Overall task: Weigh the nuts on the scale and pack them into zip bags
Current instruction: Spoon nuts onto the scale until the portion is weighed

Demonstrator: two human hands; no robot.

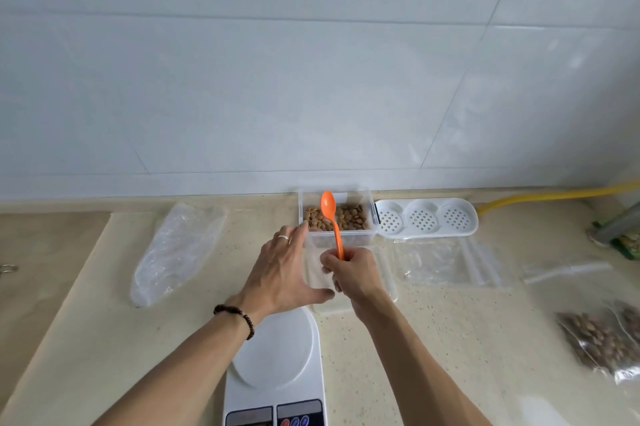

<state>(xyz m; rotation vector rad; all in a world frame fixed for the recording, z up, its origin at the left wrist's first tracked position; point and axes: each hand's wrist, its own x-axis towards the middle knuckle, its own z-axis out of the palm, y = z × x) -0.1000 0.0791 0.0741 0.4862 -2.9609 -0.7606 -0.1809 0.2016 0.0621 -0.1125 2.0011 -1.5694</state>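
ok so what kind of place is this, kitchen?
Likely a home kitchen counter. A speckled beige countertop runs along a wall of large white tiles, and a yellow hose comes in at the back right. A white kitchen scale sits in front of a clear tub of nuts.

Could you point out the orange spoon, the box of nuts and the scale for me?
orange spoon (327, 204): head view, on its bowl.
box of nuts (353, 217): head view, on the nuts inside.
scale (277, 349): head view, on its white weighing plate.

L hand (281, 269) fingers spread flat; R hand (351, 271) fisted round spoon (331, 217).
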